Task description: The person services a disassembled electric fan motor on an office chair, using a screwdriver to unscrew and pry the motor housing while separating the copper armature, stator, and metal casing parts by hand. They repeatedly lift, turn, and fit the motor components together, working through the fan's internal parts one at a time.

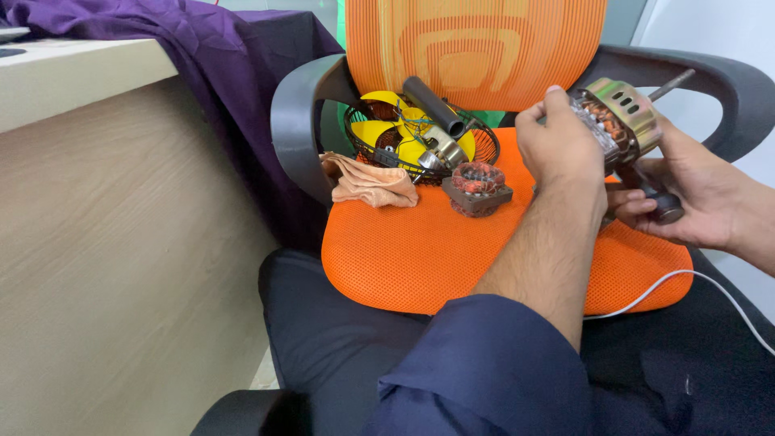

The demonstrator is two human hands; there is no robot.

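Head camera is looking down at an orange mesh chair seat [420, 250], and you are holding a small electric motor [617, 113] above its right side. Your left hand [557, 141] is closing around the motor's near side from the left, fingers curled over its top, with the forearm in a rolled dark blue sleeve reaching in from the bottom of the view. Your right hand [694, 194] is coming in from the right edge, cupping beneath the motor; its fingers are wrapping a dark rounded part at the motor's lower end, so both hands are gripping the same piece. A thin metal shaft is sticking out of the motor toward the upper right, and copper windings are showing through its brass-coloured casing.

On the seat, well apart from your hands, a loose stator [478, 187] with reddish copper coils is lying flat. Just behind it, a black wire fan guard [484, 144] is holding yellow fan blades [373, 129], a dark tube [433, 105] and some wiring. A beige cloth [371, 184] is lying crumpled just beside the guard on the left. A white cable [670, 284] is trailing off the seat's right edge. A purple cloth [218, 48] is draping over the wooden counter [81, 73] at the left.
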